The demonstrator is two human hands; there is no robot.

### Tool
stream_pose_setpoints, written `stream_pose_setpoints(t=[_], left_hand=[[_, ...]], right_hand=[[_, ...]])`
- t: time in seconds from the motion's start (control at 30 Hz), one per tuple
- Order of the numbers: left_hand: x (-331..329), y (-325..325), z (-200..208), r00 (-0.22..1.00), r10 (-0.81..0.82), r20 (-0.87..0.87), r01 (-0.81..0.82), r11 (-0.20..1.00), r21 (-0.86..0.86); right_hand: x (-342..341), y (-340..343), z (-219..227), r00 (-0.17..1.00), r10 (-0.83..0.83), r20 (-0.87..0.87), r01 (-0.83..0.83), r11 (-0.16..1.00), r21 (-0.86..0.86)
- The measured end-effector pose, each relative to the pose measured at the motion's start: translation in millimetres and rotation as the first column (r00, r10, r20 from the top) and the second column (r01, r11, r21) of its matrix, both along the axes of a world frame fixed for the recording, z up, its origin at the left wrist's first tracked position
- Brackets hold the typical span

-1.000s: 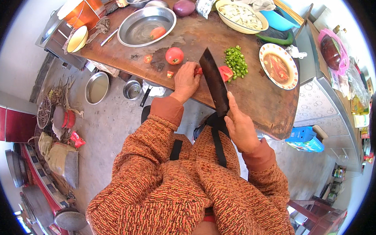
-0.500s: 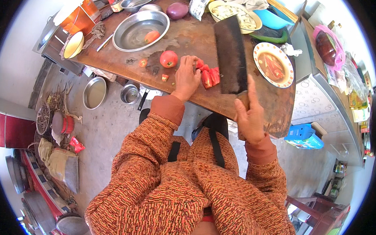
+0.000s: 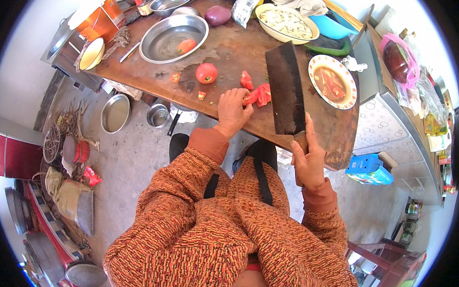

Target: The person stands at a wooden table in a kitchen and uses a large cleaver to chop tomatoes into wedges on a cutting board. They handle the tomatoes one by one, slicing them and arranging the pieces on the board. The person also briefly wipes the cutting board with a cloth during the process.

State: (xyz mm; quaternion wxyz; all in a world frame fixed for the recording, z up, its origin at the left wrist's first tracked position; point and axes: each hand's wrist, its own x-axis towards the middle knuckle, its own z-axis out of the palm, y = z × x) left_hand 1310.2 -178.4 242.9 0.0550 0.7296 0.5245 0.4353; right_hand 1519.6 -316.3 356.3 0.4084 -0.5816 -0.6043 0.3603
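Observation:
My right hand (image 3: 310, 159) is closed round the handle of a cleaver (image 3: 286, 90), a wide dark blade lying just right of the cut tomato pieces (image 3: 263, 95). My left hand (image 3: 234, 111) curls its fingers against the left side of those red pieces, near the table's front edge. One tomato chunk (image 3: 246, 80) sits apart, a little farther back. Left of my left hand are a whole tomato (image 3: 206, 73) and two small tomato end scraps, one of them a stem end (image 3: 175, 77). The undersides of my left fingertips are hidden.
On the wooden table (image 3: 150, 82) stand a metal basin (image 3: 143, 43) with water and a tomato, an eggplant (image 3: 218, 15), a bowl of pale chopped pieces (image 3: 286, 24), a green vegetable (image 3: 329, 49) and a spotted-rim plate (image 3: 312, 75) of liquid. A knife (image 3: 130, 52) lies left.
The cleaver and my right hand have moved nearer to me. My left hand has shifted nearer and slightly right, uncovering a tomato chunk that now lies apart from the other pieces.

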Motion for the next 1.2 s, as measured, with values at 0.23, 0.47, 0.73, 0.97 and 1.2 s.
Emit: stream_pose_setpoints(t=[0.23, 0.47, 0.73, 0.97, 1.2], left_hand=[[-9.3, -5.9, -0.3, 0.999, -0.032, 0.041, 0.034, 0.999, -0.035], [-8.0, -9.3, 2.7, 0.999, -0.016, 0.036, 0.016, 1.000, 0.006], [-9.7, -10.3, -0.1, 0.991, -0.085, 0.100, 0.084, 0.996, 0.014], [-8.1, -8.6, 0.6, 0.997, -0.049, 0.055, 0.049, 0.999, 0.002], [-2.3, 19.3, 1.0, 0.992, 0.061, 0.110, -0.061, 0.998, 0.002]], right_hand=[[5.9, -0.3, -5.7, 0.898, 0.190, 0.396, -0.268, 0.951, 0.151], [13.9, 6.2, -2.2, 0.720, 0.238, 0.652, -0.351, 0.935, 0.047], [22.0, 33.1, -0.6, 0.739, 0.388, 0.550, -0.423, 0.903, -0.069], [-11.9, 65.6, -11.5, 0.586, 0.292, 0.756, -0.404, 0.914, -0.040], [8.0, 58.1, 18.7, 0.933, 0.171, 0.315, -0.244, 0.947, 0.209]])
